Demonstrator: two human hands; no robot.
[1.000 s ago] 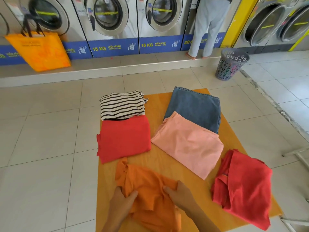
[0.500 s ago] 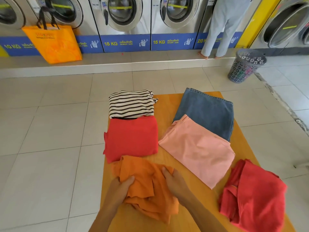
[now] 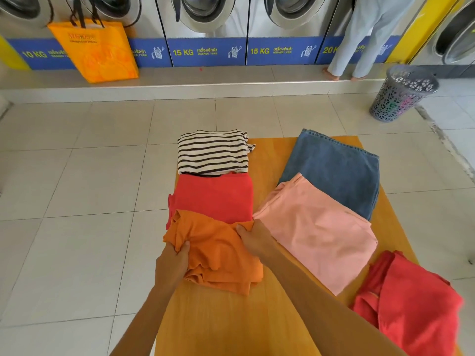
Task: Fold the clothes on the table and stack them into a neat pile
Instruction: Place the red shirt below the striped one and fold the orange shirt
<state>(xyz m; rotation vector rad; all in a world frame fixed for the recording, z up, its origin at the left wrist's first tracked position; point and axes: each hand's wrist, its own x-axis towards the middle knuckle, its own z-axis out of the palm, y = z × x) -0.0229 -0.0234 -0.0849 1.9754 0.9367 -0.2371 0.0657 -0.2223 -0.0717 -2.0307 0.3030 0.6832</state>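
Both hands grip the orange shirt (image 3: 218,253) — left hand (image 3: 173,263) bunching its left edge, right hand (image 3: 253,238) clutching its far right corner. The shirt lies rumpled on the table (image 3: 231,325), its far edge overlapping the folded red shirt (image 3: 216,194).

Orange shirt (image 3: 218,250) covers near edge of folded red shirt (image 3: 214,195). Beyond it, washers (image 3: 205,11) cut off by top edge, as is bystander (image 3: 359,34) above legs. Right of it, crumpled red garment (image 3: 411,304) runs off bottom edge.
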